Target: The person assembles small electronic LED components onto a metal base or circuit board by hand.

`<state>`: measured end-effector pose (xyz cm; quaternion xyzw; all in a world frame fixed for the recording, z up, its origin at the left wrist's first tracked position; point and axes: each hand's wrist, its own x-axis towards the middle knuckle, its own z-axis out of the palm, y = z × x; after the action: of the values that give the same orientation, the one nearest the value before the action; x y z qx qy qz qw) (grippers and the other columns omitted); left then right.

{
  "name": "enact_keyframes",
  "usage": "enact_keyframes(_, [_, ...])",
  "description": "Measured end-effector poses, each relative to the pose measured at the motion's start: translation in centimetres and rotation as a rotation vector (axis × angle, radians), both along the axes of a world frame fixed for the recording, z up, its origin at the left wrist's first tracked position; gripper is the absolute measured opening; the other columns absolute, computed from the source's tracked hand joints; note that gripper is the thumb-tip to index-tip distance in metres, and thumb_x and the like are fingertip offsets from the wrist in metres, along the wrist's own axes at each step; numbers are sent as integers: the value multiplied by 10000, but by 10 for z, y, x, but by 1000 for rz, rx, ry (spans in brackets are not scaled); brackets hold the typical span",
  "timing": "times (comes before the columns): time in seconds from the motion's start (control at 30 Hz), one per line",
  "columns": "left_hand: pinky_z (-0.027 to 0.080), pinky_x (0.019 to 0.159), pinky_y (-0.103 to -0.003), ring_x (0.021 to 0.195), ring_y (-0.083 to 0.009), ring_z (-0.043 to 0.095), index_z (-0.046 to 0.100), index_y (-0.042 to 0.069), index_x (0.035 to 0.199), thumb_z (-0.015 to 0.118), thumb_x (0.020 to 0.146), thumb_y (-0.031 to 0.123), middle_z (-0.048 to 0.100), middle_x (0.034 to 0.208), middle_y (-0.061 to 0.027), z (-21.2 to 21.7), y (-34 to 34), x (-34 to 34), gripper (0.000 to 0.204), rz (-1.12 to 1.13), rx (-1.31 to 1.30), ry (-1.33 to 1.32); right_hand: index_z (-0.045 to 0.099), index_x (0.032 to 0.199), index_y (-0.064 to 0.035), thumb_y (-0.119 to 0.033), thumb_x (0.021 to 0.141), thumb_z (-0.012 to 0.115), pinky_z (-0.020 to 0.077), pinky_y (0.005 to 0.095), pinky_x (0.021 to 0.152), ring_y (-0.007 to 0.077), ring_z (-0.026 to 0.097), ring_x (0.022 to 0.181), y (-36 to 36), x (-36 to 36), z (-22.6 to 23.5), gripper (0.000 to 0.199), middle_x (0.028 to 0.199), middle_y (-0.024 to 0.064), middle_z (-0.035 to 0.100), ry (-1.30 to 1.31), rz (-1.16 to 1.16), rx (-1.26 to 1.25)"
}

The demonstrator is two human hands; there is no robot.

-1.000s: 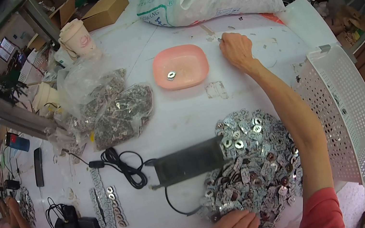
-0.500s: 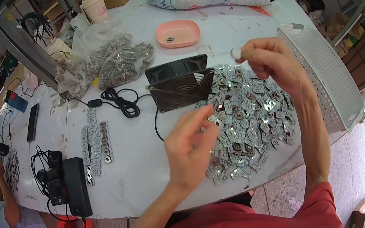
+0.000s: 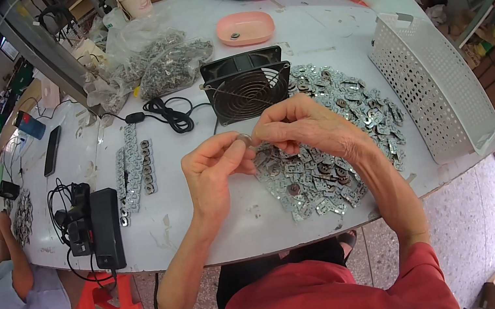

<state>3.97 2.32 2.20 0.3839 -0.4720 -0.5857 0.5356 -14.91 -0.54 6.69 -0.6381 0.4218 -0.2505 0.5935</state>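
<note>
small silvery round metal-looking disc [image 3: 245, 138] could drop from a loose pinch
left hand [image 3: 206, 174] has fingers closed on it, beside the heaped grey metal pieces [image 3: 335, 162] that could hide it; right hand [image 3: 312, 124] curls fingers alongside, any hold impossible to tell.

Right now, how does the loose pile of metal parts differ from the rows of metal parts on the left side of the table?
The pile is jumbled; the rows are lined up in narrow strips. The pile covers much more of the table than the rows. The right hand hides part of the pile, while the rows lie uncovered. Both show many small, silvery pieces.
</note>
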Motion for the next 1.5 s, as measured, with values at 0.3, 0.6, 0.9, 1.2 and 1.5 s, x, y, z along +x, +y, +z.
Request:
enact_keyframes(0.3, [524,611,-286,624,-174,618,623,-53,909,588,816,86,643,770,-137,-3,-10,0,171,60,5,101,466,1219,47,-100,892,439,508,237,671,157,594,774,0,-14,-18,359,974,156,599,-444,0,311])
enact_keyframes(0.6, [527,598,-279,631,-179,626,621,-57,926,569,823,52,646,791,-153,-6,-13,-2,158,58,3,51,475,1187,47,-108,841,514,526,249,646,194,641,762,7,-9,-16,381,1003,202,613,-325,-63,222])
enact_keyframes(0.9, [509,586,-249,608,-137,613,639,-35,908,631,791,67,653,755,-115,-5,-13,-1,156,56,9,72,593,909,25,-139,823,586,464,210,521,122,606,591,10,-7,-17,185,774,125,653,-163,-98,139])
enact_keyframes(1.2, [490,663,-237,769,-107,581,640,-25,888,610,805,28,629,861,-67,-6,-11,-7,103,-56,-85,68,507,1030,47,-57,786,623,486,221,532,133,602,585,16,8,-26,289,735,127,644,-219,-160,115])
enact_keyframes(1.5, [477,633,-229,721,-97,569,636,-47,886,600,794,-21,616,816,-53,-5,-9,-7,102,-28,-114,-48,452,1029,35,2,757,636,479,226,503,113,580,551,20,16,-31,330,677,104,620,-268,-269,-21])
